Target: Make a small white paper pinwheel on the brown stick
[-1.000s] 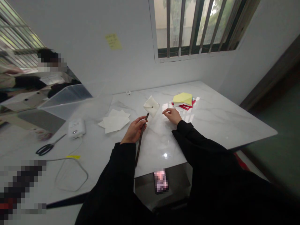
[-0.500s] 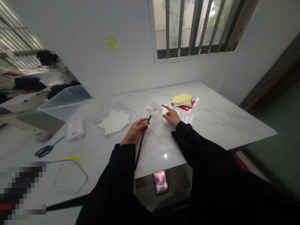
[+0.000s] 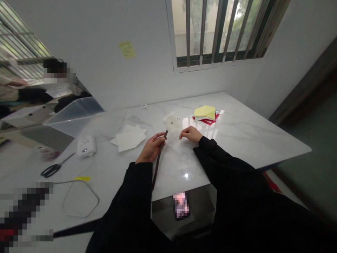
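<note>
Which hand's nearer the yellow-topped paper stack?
Right. The right hand is just this side of the paper stack, slightly left; the left hand, holding the stick, is farther left.

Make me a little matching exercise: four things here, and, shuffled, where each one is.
1. Brown stick
2. Scissors
3. Yellow note with faint writing
4. White folded paper, blurred

A. Stuck on the wall
B. By the stick's upper end
C. In the left hand
D. Lying on the table

Pairs: 1-C, 2-D, 3-A, 4-B.
</note>
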Motion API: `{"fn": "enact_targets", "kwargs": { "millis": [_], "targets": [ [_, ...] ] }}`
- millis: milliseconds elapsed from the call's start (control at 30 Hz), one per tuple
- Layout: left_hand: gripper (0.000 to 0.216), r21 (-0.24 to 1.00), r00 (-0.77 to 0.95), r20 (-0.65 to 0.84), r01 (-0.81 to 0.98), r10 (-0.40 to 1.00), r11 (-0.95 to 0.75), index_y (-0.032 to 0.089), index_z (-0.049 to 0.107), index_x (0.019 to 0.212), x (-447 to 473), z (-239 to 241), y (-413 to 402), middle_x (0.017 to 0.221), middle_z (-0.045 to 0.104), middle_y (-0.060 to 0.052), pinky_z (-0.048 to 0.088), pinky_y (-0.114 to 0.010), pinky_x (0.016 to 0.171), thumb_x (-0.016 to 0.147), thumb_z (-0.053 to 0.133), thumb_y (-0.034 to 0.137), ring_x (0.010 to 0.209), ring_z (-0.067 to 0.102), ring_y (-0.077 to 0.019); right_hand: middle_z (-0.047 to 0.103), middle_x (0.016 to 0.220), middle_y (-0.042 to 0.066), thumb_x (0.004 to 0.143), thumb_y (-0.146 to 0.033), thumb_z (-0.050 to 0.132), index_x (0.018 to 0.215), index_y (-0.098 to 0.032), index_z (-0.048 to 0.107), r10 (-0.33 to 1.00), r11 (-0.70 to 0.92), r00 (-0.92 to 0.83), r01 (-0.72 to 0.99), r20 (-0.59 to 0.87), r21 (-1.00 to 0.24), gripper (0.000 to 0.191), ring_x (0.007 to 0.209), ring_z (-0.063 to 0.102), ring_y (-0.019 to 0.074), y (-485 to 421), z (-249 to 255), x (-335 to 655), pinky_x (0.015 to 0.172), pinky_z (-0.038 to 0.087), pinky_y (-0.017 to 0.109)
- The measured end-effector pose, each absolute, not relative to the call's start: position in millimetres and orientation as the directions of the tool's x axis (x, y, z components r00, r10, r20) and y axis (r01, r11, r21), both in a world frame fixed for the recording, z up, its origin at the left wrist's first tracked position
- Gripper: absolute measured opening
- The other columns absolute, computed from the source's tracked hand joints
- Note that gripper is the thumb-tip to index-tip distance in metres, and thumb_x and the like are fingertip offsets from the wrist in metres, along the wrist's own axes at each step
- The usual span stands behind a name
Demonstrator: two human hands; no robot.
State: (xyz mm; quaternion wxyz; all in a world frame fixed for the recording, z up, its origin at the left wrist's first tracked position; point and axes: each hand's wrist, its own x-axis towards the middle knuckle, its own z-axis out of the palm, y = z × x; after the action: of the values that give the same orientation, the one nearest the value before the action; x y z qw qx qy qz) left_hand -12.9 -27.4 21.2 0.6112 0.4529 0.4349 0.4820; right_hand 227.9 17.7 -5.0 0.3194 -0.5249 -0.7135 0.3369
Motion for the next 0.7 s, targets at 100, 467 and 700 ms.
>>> {"fn": "enact_targets", "kwargs": {
  "millis": [100,467,700],
  "targets": [
    [0.047,0.97,0.145,-0.105,-0.203,0.984,0.133,0.014,0.074,0.103,-12.7,22.0,-27.9,0.089,0.073,-0.004,0.047,-0.024,0.068,0.063,0.093,0.03,0.071,0.059,-0.0101,0.056,0.056,-0.003,0.083,-0.023,0.057,0.077,-0.017,0.083,0.966,0.233,-0.225,0.55,0.126,-0.802,0.027,0.06,0.047,0.0124,18.5,-6.1,227.3,0.066,0.035,0.026],
    [0.043,0.972,0.167,-0.105,-0.191,0.98,0.136,0.015,0.075,0.102,-13.6,21.0,-27.2,0.089,0.073,-0.004,0.046,-0.025,0.068,0.065,0.091,0.03,0.069,0.058,-0.0101,0.056,0.056,-0.007,0.078,-0.018,0.057,0.138,-0.014,0.065,0.986,0.111,0.05,0.5,0.157,-0.859,0.061,0.063,0.056,0.0179,19.0,-7.4,229.5,0.08,0.046,0.029],
    [0.045,0.99,0.24,-0.102,-0.069,0.965,0.122,0.016,0.075,0.106,-14.2,16.9,-27.0,0.093,0.074,-0.005,0.047,-0.026,0.073,0.067,0.09,0.031,0.075,0.061,-0.0125,0.053,0.055,-0.009,0.079,-0.016,0.056,0.152,-0.02,0.056,0.97,0.192,0.028,0.522,0.241,-0.831,0.073,0.06,0.053,0.0154,16.7,-6.2,230.4,0.082,0.045,0.028]
  ]
}}
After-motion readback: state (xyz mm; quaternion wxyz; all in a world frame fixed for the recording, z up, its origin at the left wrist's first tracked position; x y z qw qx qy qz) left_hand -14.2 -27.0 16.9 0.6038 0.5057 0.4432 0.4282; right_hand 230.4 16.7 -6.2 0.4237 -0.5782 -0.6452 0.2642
